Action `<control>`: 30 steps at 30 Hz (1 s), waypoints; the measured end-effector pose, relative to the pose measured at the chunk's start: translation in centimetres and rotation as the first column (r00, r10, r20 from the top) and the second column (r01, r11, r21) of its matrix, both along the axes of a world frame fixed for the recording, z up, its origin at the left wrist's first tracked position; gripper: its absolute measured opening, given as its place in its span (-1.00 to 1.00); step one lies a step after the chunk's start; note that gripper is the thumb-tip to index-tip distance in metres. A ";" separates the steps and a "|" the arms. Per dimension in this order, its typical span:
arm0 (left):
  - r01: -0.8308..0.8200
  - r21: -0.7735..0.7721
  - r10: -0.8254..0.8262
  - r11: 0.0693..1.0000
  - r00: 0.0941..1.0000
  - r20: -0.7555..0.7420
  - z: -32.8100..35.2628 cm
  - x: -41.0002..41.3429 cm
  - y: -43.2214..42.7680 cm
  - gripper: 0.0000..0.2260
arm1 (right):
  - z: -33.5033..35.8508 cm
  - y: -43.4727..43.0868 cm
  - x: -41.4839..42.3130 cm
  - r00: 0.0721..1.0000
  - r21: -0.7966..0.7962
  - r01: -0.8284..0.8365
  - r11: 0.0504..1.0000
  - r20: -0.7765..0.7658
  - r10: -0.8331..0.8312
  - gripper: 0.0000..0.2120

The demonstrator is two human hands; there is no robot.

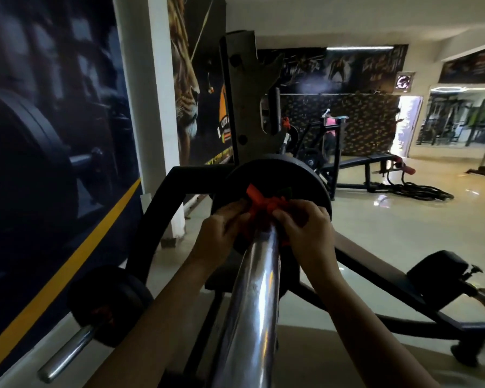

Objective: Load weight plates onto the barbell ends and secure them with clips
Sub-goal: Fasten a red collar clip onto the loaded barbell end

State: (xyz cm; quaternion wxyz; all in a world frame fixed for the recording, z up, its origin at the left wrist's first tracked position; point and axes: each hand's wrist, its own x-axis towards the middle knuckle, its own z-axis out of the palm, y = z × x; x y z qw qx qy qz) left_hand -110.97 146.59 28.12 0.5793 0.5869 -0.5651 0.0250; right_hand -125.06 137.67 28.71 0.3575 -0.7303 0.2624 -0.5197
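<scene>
A chrome barbell sleeve (252,298) runs from the bottom centre away from me to a black weight plate (305,177) seated on it. A red clip (259,203) sits on the sleeve right against the plate. My left hand (221,233) grips the clip from the left and my right hand (305,231) pinches it from the right, fingers closed on its handles. Both hands hide the lower part of the clip.
A black rack frame (179,180) and upright (241,93) stand behind the plate. A second loaded bar (107,303) with a red clip lies low on the left by the wall. A bench pad (443,267) is to the right, another bench (375,161) and ropes farther back.
</scene>
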 end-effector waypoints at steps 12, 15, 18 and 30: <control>-0.112 0.101 0.037 0.989 0.830 0.557 0.7 5.1 -2.4 -0.21 | 5.6 0.4 2.2 0.880 0.289 0.210 0.934 -0.472 -0.052 0.17; -0.055 0.091 -0.007 0.994 0.819 0.574 1.2 5.3 -2.3 -0.20 | 6.8 1.1 3.1 0.795 0.203 0.278 0.939 -0.597 -0.107 0.03; -0.014 0.080 -0.034 0.997 0.827 0.562 1.1 5.4 -2.5 -0.20 | 6.8 1.2 3.7 0.779 0.155 0.303 0.940 -0.609 -0.150 0.02; -0.050 0.055 0.014 0.997 0.857 0.515 0.6 4.7 -2.8 -0.16 | 7.7 1.5 1.5 0.981 0.337 0.120 0.934 -0.183 -0.060 -0.73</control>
